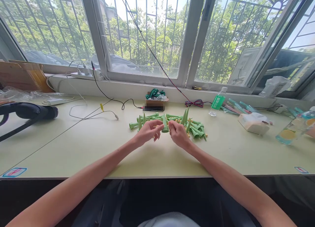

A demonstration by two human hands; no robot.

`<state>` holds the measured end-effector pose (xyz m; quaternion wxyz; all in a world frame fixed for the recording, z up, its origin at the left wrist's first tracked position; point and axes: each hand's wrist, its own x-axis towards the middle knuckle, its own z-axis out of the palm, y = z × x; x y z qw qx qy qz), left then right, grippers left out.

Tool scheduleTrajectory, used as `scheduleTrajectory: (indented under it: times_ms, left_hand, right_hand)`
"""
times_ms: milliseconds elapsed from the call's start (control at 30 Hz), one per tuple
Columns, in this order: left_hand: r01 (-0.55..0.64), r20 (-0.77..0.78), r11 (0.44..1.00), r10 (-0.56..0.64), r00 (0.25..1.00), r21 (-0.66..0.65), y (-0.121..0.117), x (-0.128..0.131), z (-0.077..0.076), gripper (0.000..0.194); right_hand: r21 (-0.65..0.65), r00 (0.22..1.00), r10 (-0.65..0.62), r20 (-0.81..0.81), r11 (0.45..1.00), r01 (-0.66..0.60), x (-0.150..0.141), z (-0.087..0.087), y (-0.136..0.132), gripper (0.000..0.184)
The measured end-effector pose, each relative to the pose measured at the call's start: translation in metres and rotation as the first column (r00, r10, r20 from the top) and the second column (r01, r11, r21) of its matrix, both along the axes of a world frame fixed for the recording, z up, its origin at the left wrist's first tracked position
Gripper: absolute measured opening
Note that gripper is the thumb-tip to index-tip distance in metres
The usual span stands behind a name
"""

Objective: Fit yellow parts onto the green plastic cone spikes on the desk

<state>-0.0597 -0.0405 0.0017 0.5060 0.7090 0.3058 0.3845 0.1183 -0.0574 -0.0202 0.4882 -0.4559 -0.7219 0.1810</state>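
Observation:
A pale green hollow cone (165, 125), point up, is held above the table between the thumb and fingers of my left hand (148, 131). Just to its right, my right hand (179, 134) is closed in a pinch; whatever its fingertips hold is hidden. Behind and around both hands lies a heap of similar green cones (196, 132), some on their sides and a few upright, such as a tall cone (186, 116). Small yellow-orange pieces (206, 135) are scattered among them.
Beyond the heap stands a small box (155, 103) holding dark green material. To the right are a bottle with a green label (218, 101), a tissue pack (254, 122) and a clear cup (286, 135). Cables (92, 114) and black headphones (27, 112) lie to the left.

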Motion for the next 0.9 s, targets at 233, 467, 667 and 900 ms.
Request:
scheduleTrajectory:
  times_ms: [233,467,667,900]
  left_hand:
    - [0.006,-0.024,0.991,-0.002,1.000,0.137,-0.0014,-0.0001,0.0006,0.046]
    - [-0.019,-0.049,0.989,0.027,0.998,0.149,-0.0014,-0.0003,0.0013,0.049]
    - [-0.020,-0.038,0.982,0.028,0.999,0.188,0.0012,-0.0004,-0.0007,0.046]
    - [-0.024,-0.039,0.967,0.035,0.999,0.255,0.0024,-0.0004,-0.0025,0.038]
  right_hand:
    - [0.006,1.000,-0.022,0.004,1.000,0.022,-0.0004,0.0029,0.0000,0.044]
    - [0.027,0.999,-0.044,0.020,0.999,0.043,-0.0011,0.0044,-0.0003,0.043]
    - [0.071,0.996,-0.078,0.040,0.995,0.075,-0.0016,0.0051,-0.0005,0.041]
    - [0.097,0.994,-0.092,0.056,0.992,0.086,-0.0011,0.0028,0.0020,0.040]
